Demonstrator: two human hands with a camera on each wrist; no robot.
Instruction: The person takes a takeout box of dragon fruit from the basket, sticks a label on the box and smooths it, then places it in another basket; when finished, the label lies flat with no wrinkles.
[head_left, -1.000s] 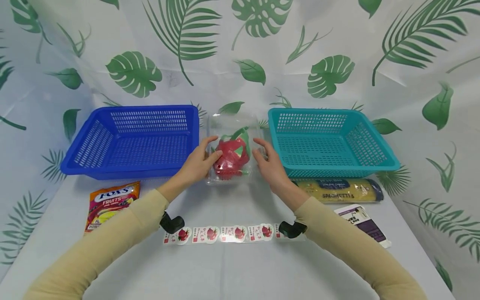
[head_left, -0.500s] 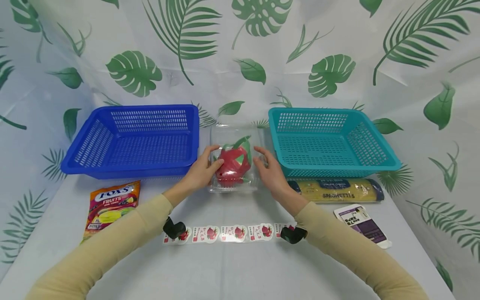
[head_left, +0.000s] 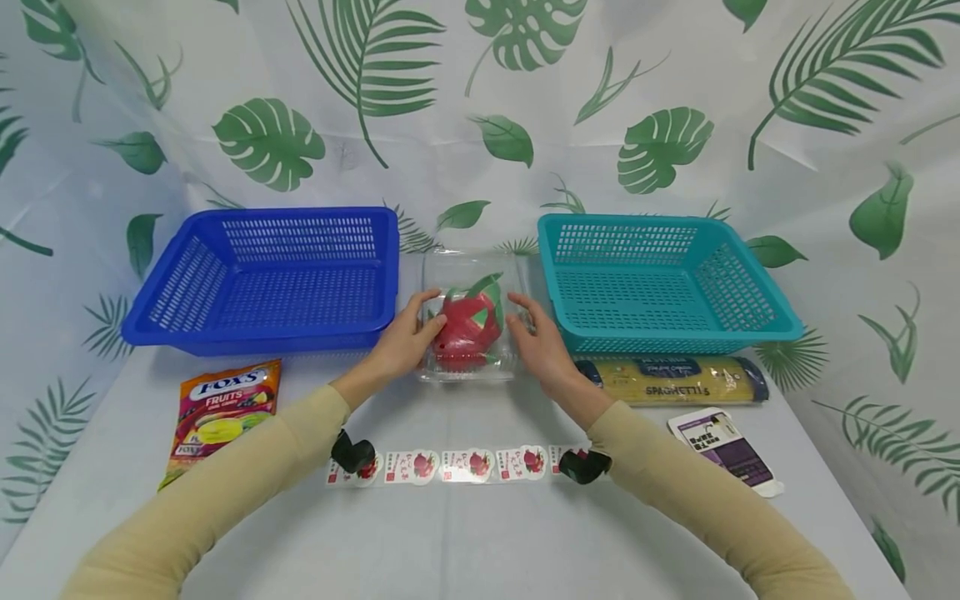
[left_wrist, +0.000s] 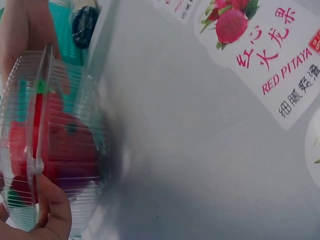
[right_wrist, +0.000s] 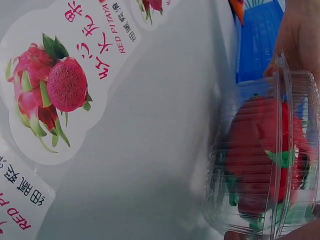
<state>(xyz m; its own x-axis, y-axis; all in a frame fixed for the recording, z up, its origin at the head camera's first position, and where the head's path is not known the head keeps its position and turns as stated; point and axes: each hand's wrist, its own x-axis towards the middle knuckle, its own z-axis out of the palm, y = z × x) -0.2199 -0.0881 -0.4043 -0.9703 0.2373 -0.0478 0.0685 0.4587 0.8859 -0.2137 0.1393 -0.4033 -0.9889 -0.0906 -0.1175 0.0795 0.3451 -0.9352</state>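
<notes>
Head view is showing both hands holding a clear clamshell box [head_left: 470,321] with a red dragon fruit [head_left: 467,329] inside; the box is sitting on the surface [head_left: 480,533] between the blue basket [head_left: 262,279] and the teal basket [head_left: 660,279]. The left hand [head_left: 401,342] is gripping the box's left side, thumb on top and fingers curled around the wall; the right hand [head_left: 542,342] is doing the same on the right side.

Readable writing is lying around: an orange candy bag [head_left: 217,410] is reading "FOX'S FRUITS", and a yellow packet [head_left: 675,380] in front of the teal basket is reading "SPAGHETTI 5". A purple card [head_left: 723,450] is carrying print too small to read.

Only the wrist views are making the sticker strip [head_left: 457,465] legible: the left wrist view is showing "RED PITAYA" with Chinese characters on a sticker [left_wrist: 265,50], and the right wrist view is showing the same words beside a printed dragon fruit [right_wrist: 55,90]. These close views are also revealing the box's ribbed walls and its lid seam [left_wrist: 42,115], with a fingertip [left_wrist: 52,215] pressing on it.
</notes>
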